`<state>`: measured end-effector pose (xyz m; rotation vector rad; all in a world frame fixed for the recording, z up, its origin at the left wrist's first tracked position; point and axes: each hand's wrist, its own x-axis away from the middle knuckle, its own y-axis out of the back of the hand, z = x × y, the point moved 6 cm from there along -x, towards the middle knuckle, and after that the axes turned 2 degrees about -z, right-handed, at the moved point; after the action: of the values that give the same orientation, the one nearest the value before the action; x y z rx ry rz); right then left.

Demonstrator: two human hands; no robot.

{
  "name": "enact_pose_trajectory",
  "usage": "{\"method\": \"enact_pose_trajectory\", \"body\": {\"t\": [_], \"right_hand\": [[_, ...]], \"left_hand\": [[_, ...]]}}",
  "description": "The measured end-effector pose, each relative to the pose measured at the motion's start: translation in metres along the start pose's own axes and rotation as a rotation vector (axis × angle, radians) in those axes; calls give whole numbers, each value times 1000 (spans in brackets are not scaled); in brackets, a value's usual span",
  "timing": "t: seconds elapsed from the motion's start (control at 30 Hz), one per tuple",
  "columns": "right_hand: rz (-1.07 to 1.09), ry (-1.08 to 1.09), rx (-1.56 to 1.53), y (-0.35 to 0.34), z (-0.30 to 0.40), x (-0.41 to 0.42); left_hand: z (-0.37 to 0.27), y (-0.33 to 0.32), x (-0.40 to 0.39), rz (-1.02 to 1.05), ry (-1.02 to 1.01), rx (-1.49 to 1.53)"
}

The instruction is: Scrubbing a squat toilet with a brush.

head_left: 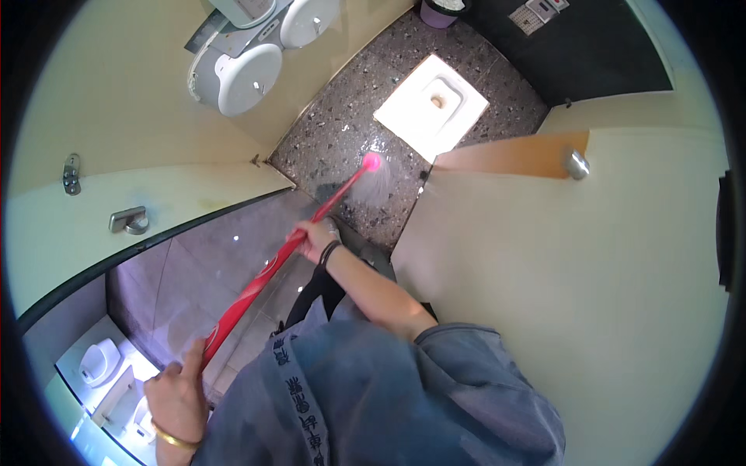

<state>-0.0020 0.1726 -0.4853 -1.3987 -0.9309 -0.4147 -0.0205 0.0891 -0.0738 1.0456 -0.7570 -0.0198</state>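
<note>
A mop's red pole (250,291) runs slantwise across the view, from low on the left up to the stall floor. My left hand (178,393), with a gold bracelet at the wrist, grips its upper end. Farther down the pole, my right hand (315,239) is closed around it, a dark band on that wrist. The pole ends in a bright pink socket (372,162). Pale, blurred mop strands (374,185) spread from it over the speckled dark floor (323,143). Just beyond the mop head lies a white squat toilet (408,116) set into the floor.
A wooden-edged door with a round metal knob (577,164) stands at right. White dispensers (250,80) hang on the left wall. A purple bin (438,16) sits at the back. At left is a panel with a metal latch (129,220); grey tiles (215,256) lie outside the stall.
</note>
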Motion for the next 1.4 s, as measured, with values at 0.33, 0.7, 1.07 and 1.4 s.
{"method": "enact_pose_trajectory", "body": {"t": [0.33, 0.7, 1.07, 1.4], "right_hand": [[-163, 233, 102, 32, 100, 2], [-136, -137, 77, -33, -9, 14], [-156, 128, 359, 11, 233, -56], [-536, 449, 248, 67, 416, -22]], "left_hand": [[-28, -68, -55, 288, -127, 454], [39, -70, 7, 639, 189, 1097], [-117, -75, -172, 462, -355, 1232], [-230, -27, -268, 813, -172, 1132]]}}
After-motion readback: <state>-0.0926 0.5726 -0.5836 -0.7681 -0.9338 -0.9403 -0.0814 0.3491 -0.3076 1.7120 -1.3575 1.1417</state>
